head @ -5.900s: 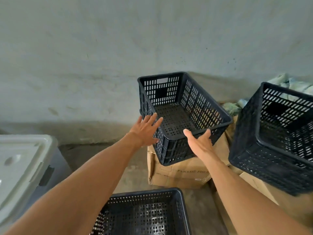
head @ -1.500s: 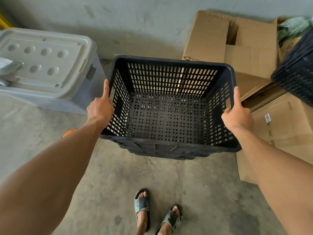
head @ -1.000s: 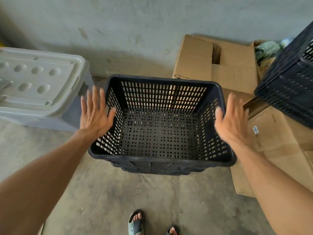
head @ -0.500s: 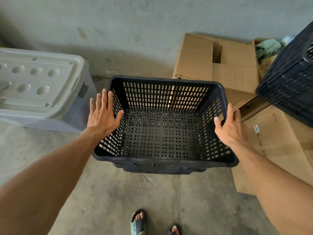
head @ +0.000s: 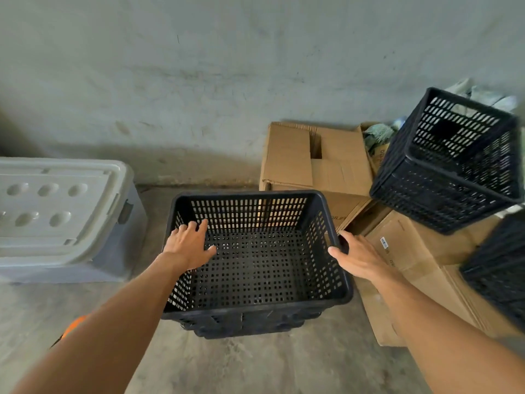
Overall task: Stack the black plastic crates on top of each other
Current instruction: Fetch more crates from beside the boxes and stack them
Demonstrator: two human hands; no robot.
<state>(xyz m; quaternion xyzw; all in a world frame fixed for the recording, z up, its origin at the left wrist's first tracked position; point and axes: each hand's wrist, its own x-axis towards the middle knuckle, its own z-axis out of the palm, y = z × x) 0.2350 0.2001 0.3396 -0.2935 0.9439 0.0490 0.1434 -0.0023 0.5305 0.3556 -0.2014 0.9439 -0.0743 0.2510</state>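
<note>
Black plastic under the fingers (head: 196,227) of the left hand (head: 189,245): spread wide, draped loosely over the left wall of the top crate (head: 255,263), tips just inside the rim, gripping nothing. On the other side, right hand (head: 358,255) pressed flat against the outside of the right wall, thumb by the rim, fingers stretched along the gap between crate and cardboard; cannot tell whether closed on the rim or merely touching.

Outward from the hands: top crate upright and empty, seated on a lower crate (head: 244,327) of the same kind, only the lower one's front band showing beneath. Both on the concrete floor (head: 255,365), near the wall (head: 199,81).

Further right, well apart from the stack: a third crate (head: 451,163), tilted, perched on cardboard boxes (head: 326,166). At the right edge, part of a fourth crate (head: 500,274), also on cardboard. To the left, a grey storage bin (head: 62,217), lid on.

Step in hand, by the look of it: settling or checking the crate just seated, two of four stacked. Next move likely calls for lifting both hands clear, turning right, gripping the tilted third crate by its opposite sides, levelling it, then lowering it squarely over the stack.
</note>
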